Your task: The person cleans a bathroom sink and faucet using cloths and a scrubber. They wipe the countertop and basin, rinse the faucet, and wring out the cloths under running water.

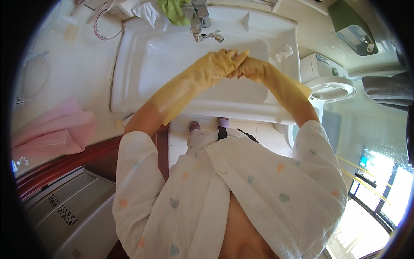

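Observation:
Both of my hands wear long yellow rubber gloves that reach well up the forearms. My left hand (221, 61) and my right hand (253, 69) meet above the white sink basin (172, 93), closed around each other. Folded fingers overlap where the gloves touch, so some fingertips are hidden. Just beyond them, the chrome faucet (199, 21) with its jointed spout (211, 36) hangs over the basin. No other object shows in either hand.
A green cloth (174, 12) and a white cloth (145, 13) lie at the basin's back left. Crumpled white material (284, 53) rests on its right side. A pink towel (56, 129) hangs at left; a toilet (330, 88) stands at right, below a green wall box (352, 28).

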`<state>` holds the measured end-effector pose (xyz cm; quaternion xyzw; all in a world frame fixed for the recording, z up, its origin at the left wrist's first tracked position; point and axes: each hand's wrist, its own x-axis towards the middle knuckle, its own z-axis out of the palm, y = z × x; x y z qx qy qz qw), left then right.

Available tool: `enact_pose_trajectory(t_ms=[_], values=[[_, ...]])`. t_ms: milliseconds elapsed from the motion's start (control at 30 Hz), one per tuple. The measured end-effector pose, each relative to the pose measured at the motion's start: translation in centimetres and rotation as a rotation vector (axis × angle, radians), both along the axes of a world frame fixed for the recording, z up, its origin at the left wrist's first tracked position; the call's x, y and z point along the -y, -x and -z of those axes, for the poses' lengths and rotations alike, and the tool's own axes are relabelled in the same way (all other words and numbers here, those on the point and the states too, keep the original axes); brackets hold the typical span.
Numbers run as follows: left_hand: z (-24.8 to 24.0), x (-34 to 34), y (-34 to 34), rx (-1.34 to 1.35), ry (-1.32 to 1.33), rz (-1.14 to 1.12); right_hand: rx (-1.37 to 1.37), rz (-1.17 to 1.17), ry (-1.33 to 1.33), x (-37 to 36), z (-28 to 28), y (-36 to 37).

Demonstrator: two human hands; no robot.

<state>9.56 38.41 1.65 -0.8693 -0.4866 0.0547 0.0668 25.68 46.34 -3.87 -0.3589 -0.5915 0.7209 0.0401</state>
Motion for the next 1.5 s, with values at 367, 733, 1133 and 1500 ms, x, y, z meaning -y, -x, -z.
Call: enact_pose_trajectory(t_ms=[367, 733, 1133, 1500], values=[[3.3, -2.5, 0.7, 0.034, 0.311, -0.443, 0.869, -0.343, -0.948, 0.7, -4.4, 2.7], [8.6, -1.1, -0.2, 1.519, 0.814, -0.762, 0.749, -0.584, -1.494, -1.3, -5.2, 2.3], [1.7, 2.2, 3.7, 1.713, 0.819, -0.563, 0.068, -0.088, -0.177, 1.9, -5.4, -2.0], [-1.1, 5.5, 8.6, 1.755, 0.705, -0.609, -0.167, 0.29, -0.334, 5.6, -3.4, 2.0]])
